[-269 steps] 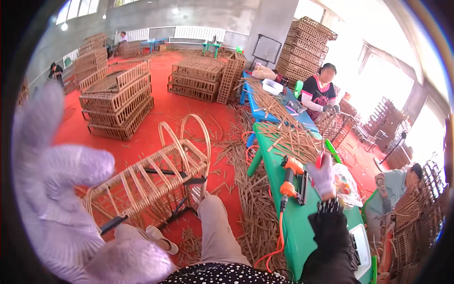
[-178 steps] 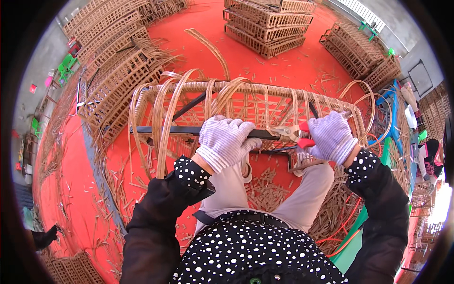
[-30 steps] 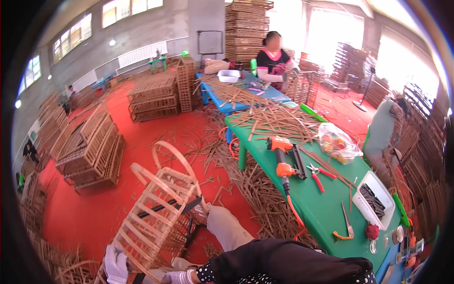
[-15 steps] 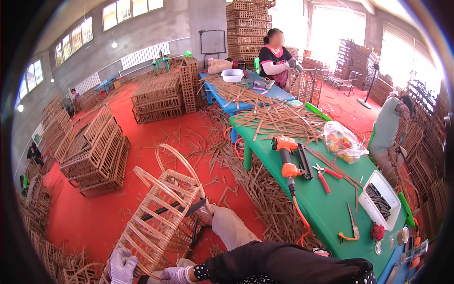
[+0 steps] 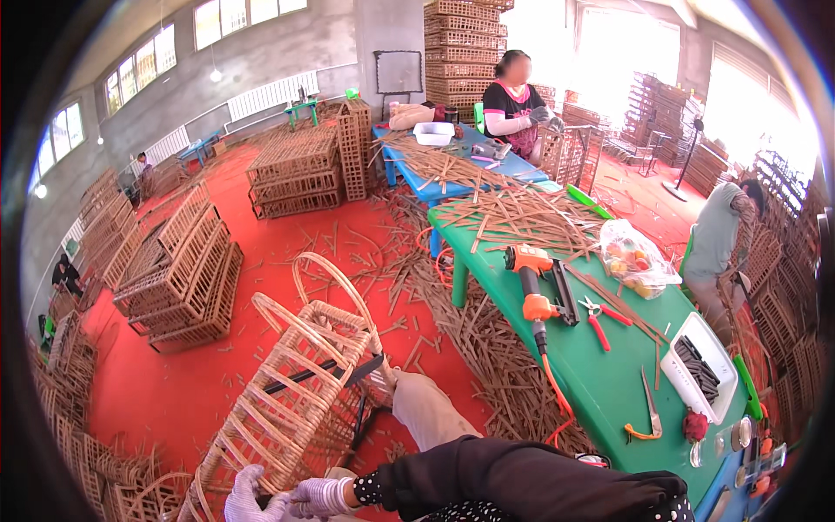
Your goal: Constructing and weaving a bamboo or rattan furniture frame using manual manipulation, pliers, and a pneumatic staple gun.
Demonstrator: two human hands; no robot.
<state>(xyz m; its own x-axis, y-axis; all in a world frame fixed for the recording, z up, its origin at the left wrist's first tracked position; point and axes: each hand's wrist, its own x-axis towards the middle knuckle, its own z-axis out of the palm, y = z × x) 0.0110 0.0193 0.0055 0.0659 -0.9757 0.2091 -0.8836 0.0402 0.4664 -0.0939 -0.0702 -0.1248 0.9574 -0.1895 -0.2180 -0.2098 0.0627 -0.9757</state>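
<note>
A pale rattan frame (image 5: 291, 396) with curved hoops lies tilted across my lap, and a black bar (image 5: 326, 372) is clamped across it. At the bottom edge of the view, my left hand (image 5: 247, 498) in a white glove grips the frame's near end. Right beside it, my right hand (image 5: 320, 497), also gloved, closes on the same end. Its black dotted sleeve (image 5: 522, 474) runs in from the right. My knee (image 5: 426, 418) in beige trousers props the frame from below.
A green table (image 5: 609, 383) to my right holds an orange nail gun (image 5: 532, 277), red pliers (image 5: 600, 315), a white tray (image 5: 701, 365), a bag of fruit (image 5: 635, 261) and cane strips. A person (image 5: 515, 100) works behind a blue table (image 5: 435, 178). Another person (image 5: 722, 235) bends at right. Rattan crates (image 5: 183, 270) and offcuts cover the red floor.
Seconds ago I looked down with both hands on the black bar. Since one second ago the view has drifted, so the frame and my hands sit further right; the grip looks unchanged.
</note>
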